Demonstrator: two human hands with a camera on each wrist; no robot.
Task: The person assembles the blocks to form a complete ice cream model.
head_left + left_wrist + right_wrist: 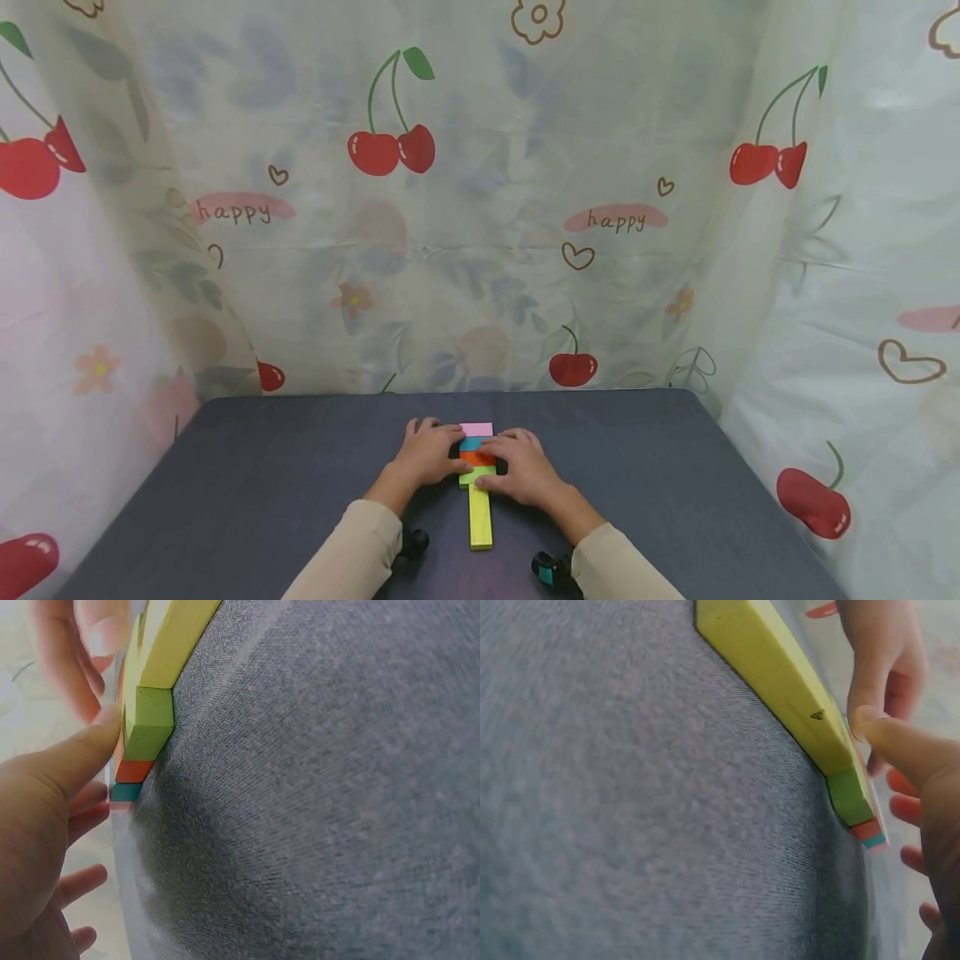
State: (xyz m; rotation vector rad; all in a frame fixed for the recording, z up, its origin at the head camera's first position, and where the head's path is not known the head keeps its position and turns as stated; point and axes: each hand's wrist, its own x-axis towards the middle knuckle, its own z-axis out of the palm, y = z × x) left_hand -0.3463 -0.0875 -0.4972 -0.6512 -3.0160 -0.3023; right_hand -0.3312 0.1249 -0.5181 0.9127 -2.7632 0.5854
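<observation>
Flat wooden blocks lie in a row on the table: a pink block (476, 429) farthest, then a blue block (471, 443), an orange block (469, 458) and a green block (467, 481). A long yellow block (481, 518) runs from the green one toward me, forming a stem. My left hand (424, 454) rests at the row's left side, thumb over the green block and index finger by the pink and blue ones. From the right, my right hand (525, 468) lays its thumb at the green block and its fingers over the blue and orange ones. Both hands' other fingers spread loosely.
The dark grey table (300, 467) reaches back to a hanging curtain (480, 208) printed with cherries, which also encloses both sides. Black wrist devices sit below the hands, one at the left wrist (415, 543) and one at the right wrist (551, 570).
</observation>
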